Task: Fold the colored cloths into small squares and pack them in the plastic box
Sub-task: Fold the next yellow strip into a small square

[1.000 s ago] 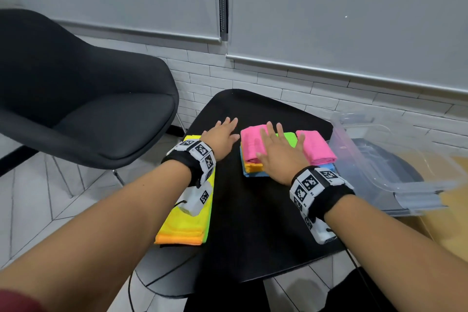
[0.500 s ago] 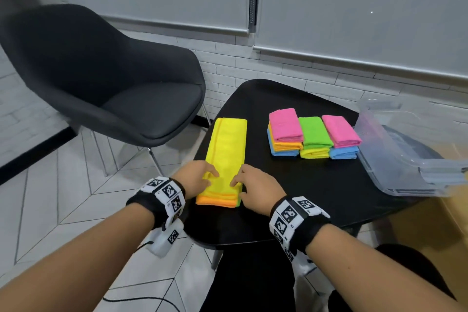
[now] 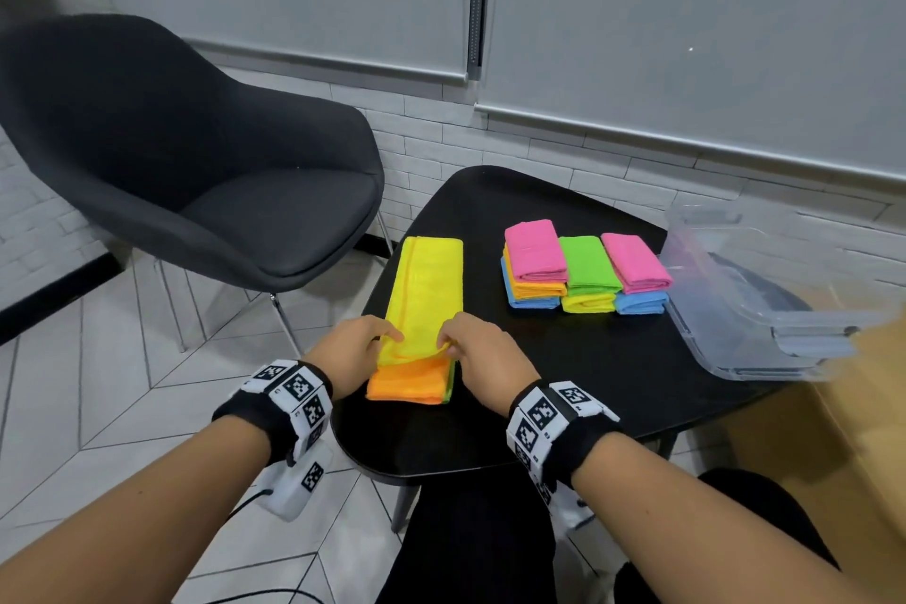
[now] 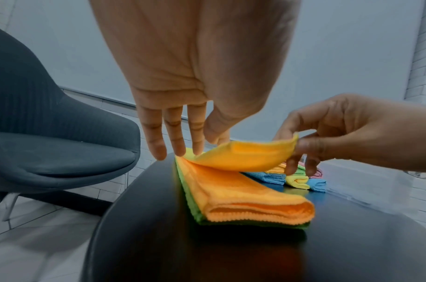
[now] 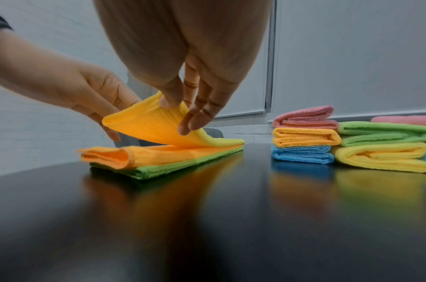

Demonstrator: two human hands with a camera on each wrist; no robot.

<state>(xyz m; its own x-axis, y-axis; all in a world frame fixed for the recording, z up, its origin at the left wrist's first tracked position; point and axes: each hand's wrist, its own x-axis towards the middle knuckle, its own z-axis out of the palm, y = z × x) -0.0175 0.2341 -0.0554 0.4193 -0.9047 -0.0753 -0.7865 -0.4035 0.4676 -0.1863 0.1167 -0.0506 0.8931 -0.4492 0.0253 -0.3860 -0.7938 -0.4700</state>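
At the table's (image 3: 564,412) near left edge, the left hand (image 3: 350,353) and right hand (image 3: 483,356) each pinch a near corner of the yellow cloth (image 3: 429,289), lifting it off the orange cloth (image 3: 409,380) and green cloth (image 5: 173,167). Farther right sit folded stacks (image 3: 586,267); the plastic box (image 3: 750,304) stands at far right.

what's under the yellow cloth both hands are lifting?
Under the yellow cloth: an orange cloth, then a green cloth on the table. Anything under the green one is hidden.

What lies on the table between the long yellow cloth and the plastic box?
Between the yellow cloth and the plastic box stand the folded cloth stacks, plain in the head view.
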